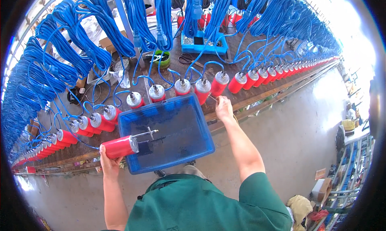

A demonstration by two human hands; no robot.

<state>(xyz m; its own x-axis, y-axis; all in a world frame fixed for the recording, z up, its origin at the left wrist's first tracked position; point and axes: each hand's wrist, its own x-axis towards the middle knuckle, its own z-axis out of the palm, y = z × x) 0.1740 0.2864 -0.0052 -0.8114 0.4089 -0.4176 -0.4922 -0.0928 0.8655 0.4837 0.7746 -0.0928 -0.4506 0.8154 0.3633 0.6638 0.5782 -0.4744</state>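
My left hand [107, 162] is closed around the lower end of a red cylinder [118, 147], tilted on its side. From the cylinder's grey end, a thin metal rod with a crosspiece [149, 133] reaches out over a blue plastic tray [171, 166]. Dark, wet-looking material covers the tray's bottom. My right hand [224, 108] is closed on a thin stick-like tool [213, 97], whose exact kind I cannot make out. The tool's tip is close to one red cylinder [202, 90] in the row on the bench.
Red cylinders with grey caps and blue cables line the bench edge [281, 92] both ways. Coiled blue cables [104, 26] hang above. Behind the row are a light-blue tray of small parts [205, 48] and a green bowl [162, 62]. A metal rack [345, 178] stands at right.
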